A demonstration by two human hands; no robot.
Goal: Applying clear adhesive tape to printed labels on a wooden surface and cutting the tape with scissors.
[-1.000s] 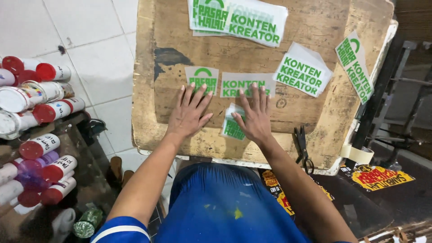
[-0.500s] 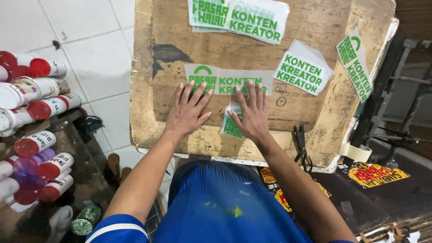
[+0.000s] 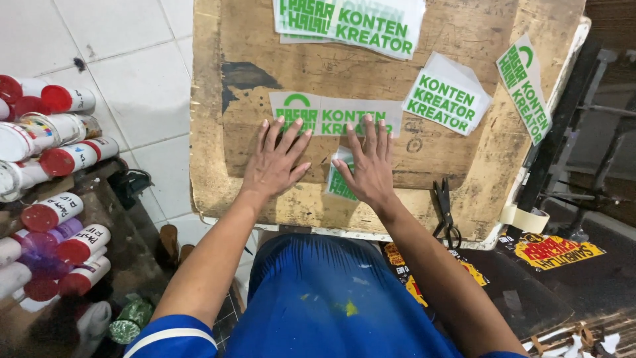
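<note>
Head view: five green-lettered stickers lie on the table; left hand and right hand, fingers spread flat, press them.

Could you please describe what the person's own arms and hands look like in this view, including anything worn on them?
Both arms are bare from the short sleeves down. The left hand and right hand wear no gloves, and no rings, watch or bracelets show. The shirt is blue; the left sleeve ends in a white-striped cuff. The blue garment over the lap carries small yellow and pale flecks.
</note>
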